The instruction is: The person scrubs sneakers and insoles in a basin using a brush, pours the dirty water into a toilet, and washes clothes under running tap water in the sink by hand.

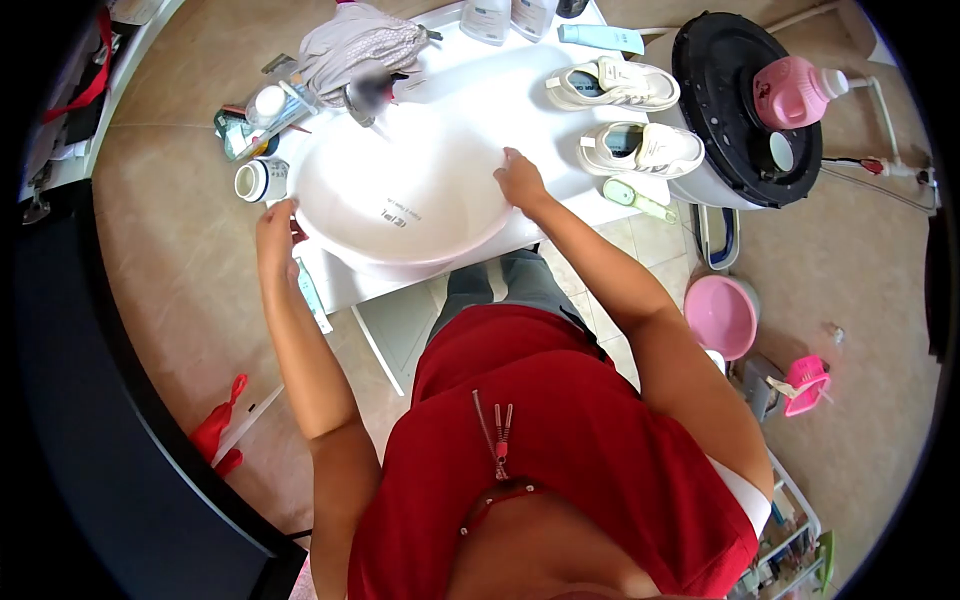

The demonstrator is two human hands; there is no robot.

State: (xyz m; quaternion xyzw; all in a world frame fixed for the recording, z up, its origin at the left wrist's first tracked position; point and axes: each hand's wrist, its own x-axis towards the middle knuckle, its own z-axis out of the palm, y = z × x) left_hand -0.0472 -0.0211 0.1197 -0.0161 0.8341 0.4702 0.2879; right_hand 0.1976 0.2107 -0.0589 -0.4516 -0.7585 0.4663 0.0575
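A large white washbasin point(400, 215) with dark print on its inner wall sits on the white sink counter point(570, 195), under the tap point(365, 105). My left hand point(275, 238) grips its left rim, fingers curled around the edge. On the opposite side, my right hand point(520, 180) holds the right rim between thumb and fingers. A small white jar point(262, 180) stands close to my left hand. To the right of my right hand lie a pale sneaker point(640, 150) and a green-handled brush point(638, 198).
A second sneaker point(613, 84), a blue tube point(602, 38) and bottles point(487, 20) line the counter's back. A bundled cloth point(360, 45) lies behind the tap. Right stands a black-lidded bin point(715, 95) carrying a pink jug point(790, 92). A pink bucket point(720, 318) is on the floor.
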